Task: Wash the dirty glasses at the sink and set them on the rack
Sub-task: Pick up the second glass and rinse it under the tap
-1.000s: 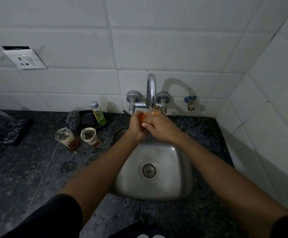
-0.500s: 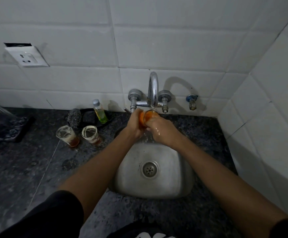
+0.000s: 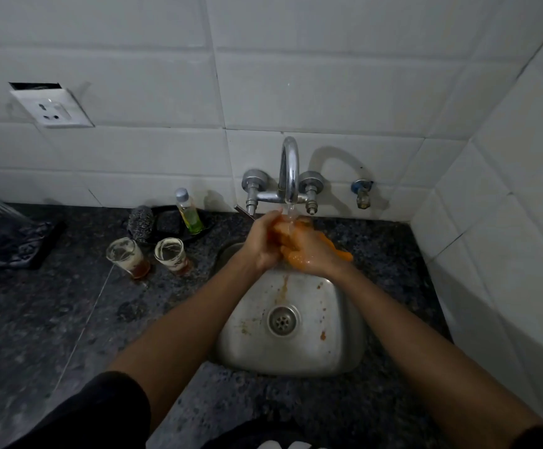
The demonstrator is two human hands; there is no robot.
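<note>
Both of my hands meet under the running tap, over the back of the steel sink. My left hand and my right hand close around a glass that is mostly hidden; only its orange-tinted top shows in the water stream. Orange liquid runs over my right hand and streaks the basin. Two more dirty glasses, the left one and the right one, stand upright on the counter left of the sink, each with brown dregs and foam rings.
A green soap bottle, a steel scrubber and a dark sponge dish sit against the back wall. A dark tray with a clear item lies far left. A wall socket is at upper left. Tiled wall closes the right side.
The glass has tipped under the stream and orange liquid now spills over my right hand into the basin. Both hands stay under the tap.
</note>
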